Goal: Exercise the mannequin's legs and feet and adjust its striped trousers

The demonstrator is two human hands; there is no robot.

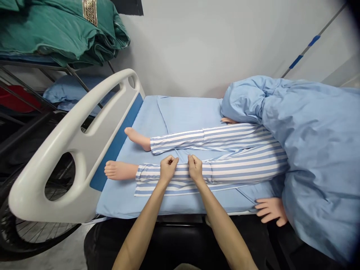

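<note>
On a blue-sheeted bed lies a mannequin in blue-and-white striped trousers [242, 168], its bare feet to the left. My left hand [168, 168] is closed in a loose fist over the nearer trouser leg, thumb against the index finger. Beside it, a short gap to the right, my right hand [195, 168] is curled the same way. Nothing shows in either hand, and the trouser cloth below does not look pulled up. The nearer foot [121, 170] and the farther foot [137, 138] stick out of the trouser ends.
A bunched blue quilt [317, 150] covers the mannequin's upper body; a mannequin hand [271, 210] pokes out at the near edge. The white footboard [70, 157] rises at left. Beyond it are a rack with green fabric [67, 33] and a bicycle wheel [36, 240].
</note>
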